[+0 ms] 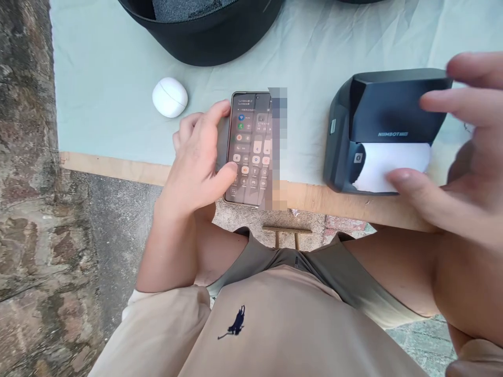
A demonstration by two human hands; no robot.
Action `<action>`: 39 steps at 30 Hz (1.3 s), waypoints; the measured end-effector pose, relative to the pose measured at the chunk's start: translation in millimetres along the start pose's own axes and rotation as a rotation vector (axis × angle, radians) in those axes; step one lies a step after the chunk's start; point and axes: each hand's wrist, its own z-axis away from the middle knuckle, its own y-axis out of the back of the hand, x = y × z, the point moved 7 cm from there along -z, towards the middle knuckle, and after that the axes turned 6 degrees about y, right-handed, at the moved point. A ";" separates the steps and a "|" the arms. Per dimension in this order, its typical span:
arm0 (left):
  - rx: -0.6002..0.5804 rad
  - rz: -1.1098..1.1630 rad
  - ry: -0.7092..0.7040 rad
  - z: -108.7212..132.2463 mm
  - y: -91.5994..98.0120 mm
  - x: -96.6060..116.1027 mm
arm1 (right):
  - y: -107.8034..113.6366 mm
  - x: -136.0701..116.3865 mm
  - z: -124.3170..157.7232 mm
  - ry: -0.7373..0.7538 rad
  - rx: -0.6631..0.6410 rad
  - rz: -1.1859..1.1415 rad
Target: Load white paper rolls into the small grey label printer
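Note:
A smartphone [251, 149] lies on the table's pale green cloth [106, 94], its screen lit with a panel of icons; its right part is blurred out. My left hand [198, 159] holds the phone's left edge, thumb on the screen. To the right stands a dark label printer [341, 136] with its lid up and a white paper roll [393, 162] inside. My right hand [459, 152] is at the printer, thumb on the white roll, fingers spread over the raised lid.
A white egg-shaped case [170, 97] lies left of the phone. A black zipped bag [204, 31] sits at the back. The wooden table edge [118, 167] runs below the cloth. Stone wall [23, 157] stands at left. My lap is under the table.

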 end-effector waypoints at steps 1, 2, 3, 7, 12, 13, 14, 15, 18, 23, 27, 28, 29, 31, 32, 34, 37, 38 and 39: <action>-0.001 0.011 -0.001 -0.6 -0.3 -0.2 | -1.8 6.3 -16.9 -0.011 0.012 0.033; -0.003 0.022 -0.008 -1.0 -0.7 -0.3 | -4.2 11.9 -35.8 -0.020 0.025 0.068; -0.003 0.031 -0.017 -1.2 -0.9 -0.5 | -7.1 16.3 -55.7 -0.029 0.040 0.102; 0.026 0.034 -0.060 -0.1 0.4 -1.9 | -19.0 14.8 -127.0 0.007 0.127 0.216; 0.042 0.031 -0.093 1.1 -0.7 -3.2 | -24.9 1.0 -152.8 0.087 0.192 0.173; 0.037 0.031 -0.095 0.8 -1.4 -3.7 | -24.4 1.3 -151.5 0.080 0.203 0.155; 0.032 0.033 -0.096 0.4 -2.0 -4.4 | -23.5 2.2 -149.6 0.069 0.218 0.145; 0.026 0.036 -0.097 0.0 -2.2 -4.9 | -22.5 3.2 -147.7 0.057 0.233 0.143; 0.007 0.054 -0.087 -0.8 -1.2 -5.5 | -22.3 6.0 -145.6 0.025 0.256 0.143; 0.022 0.115 -0.046 -0.4 5.6 -3.6 | -24.5 7.5 -148.0 0.005 0.265 0.135; 0.016 0.108 -0.045 -0.5 5.6 -1.8 | -23.6 7.7 -147.1 0.023 0.267 0.136; 0.013 0.104 -0.044 -0.5 5.2 -1.7 | -23.1 7.8 -146.7 0.028 0.267 0.137; 0.011 0.101 -0.044 -0.5 4.9 -1.6 | -22.6 8.1 -146.3 0.029 0.267 0.138; 0.013 0.101 -0.045 -0.4 4.8 -1.4 | -22.0 9.4 -146.0 0.023 0.263 0.136; 0.014 0.102 -0.044 -0.3 4.8 -1.5 | -22.0 10.0 -145.9 0.019 0.264 0.134; 0.018 0.102 -0.036 -0.4 5.0 -2.1 | -22.7 10.7 -146.1 0.018 0.265 0.135; 0.021 0.092 -0.024 -0.7 5.0 -2.6 | -24.9 11.1 -146.1 0.025 0.272 0.139; 0.026 0.083 -0.023 -0.8 5.2 -2.4 | -25.6 11.1 -146.1 0.028 0.274 0.138; 0.033 0.071 -0.023 -0.8 5.6 -2.1 | -26.0 11.2 -146.1 0.030 0.277 0.137</action>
